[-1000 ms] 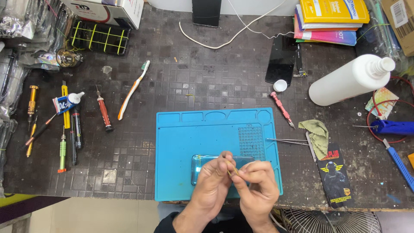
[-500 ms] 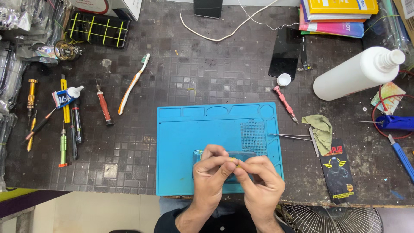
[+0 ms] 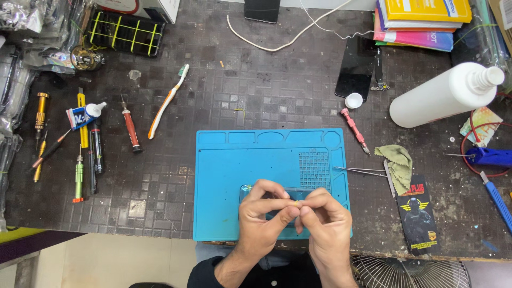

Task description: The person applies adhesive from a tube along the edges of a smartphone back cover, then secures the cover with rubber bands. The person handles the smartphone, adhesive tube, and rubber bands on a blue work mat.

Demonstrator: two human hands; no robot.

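Both hands meet over near edge of blue mat (image 3: 240, 181), fingertips pinched together on tiny yellowish part (image 3: 296, 202); left hand (image 3: 264, 210) and right hand (image 3: 326, 221) each clenched on it, touching

Since a second ago: hands stay in same spot, grip tightened, fingers curled closer; work on small part continues, not set down

Phone (image 3: 250, 191) lies on mat under hands, mostly hidden

Tweezers (image 3: 360, 170) just right of mat, untouched; red screwdriver (image 3: 354, 129) near top right corner; toothbrush (image 3: 169, 100) well apart, left

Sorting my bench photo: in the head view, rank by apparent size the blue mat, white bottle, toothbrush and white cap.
1. Blue mat
2. White bottle
3. Toothbrush, nearly as long as the bottle but far thinner
4. White cap
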